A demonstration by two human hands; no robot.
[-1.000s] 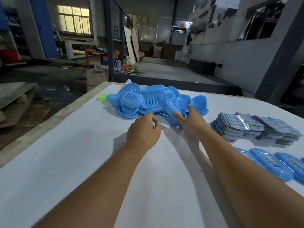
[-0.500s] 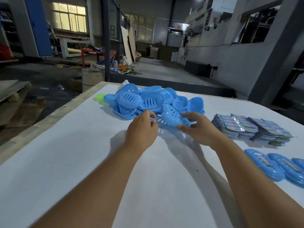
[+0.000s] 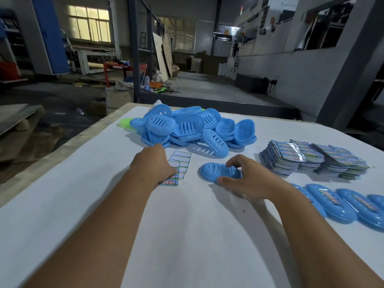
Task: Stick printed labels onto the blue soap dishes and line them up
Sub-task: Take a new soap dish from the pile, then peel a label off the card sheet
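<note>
A pile of blue slotted soap dishes (image 3: pixel 187 127) lies at the far middle of the white table (image 3: pixel 187 235). My right hand (image 3: pixel 247 179) grips one blue soap dish (image 3: pixel 216 171) that rests on the table in front of the pile. My left hand (image 3: pixel 153 165) presses on a label sheet (image 3: pixel 178 167), fingers closed over its near end where a printed label shows. Stacks of printed labels (image 3: pixel 311 161) sit at the right. A row of labelled blue dishes (image 3: pixel 342 204) lies at the right edge, below the stacks.
A green plastic item (image 3: pixel 125 122) peeks out at the left of the pile. The table's wooden left edge (image 3: pixel 68 146) drops to a workshop floor with pallets. A steel post (image 3: pixel 133 48) stands behind the table's far edge.
My right hand pulled one dish out of the pile and set it down nearer to me. My left hand moved down onto the label sheet, which has come into sight.
</note>
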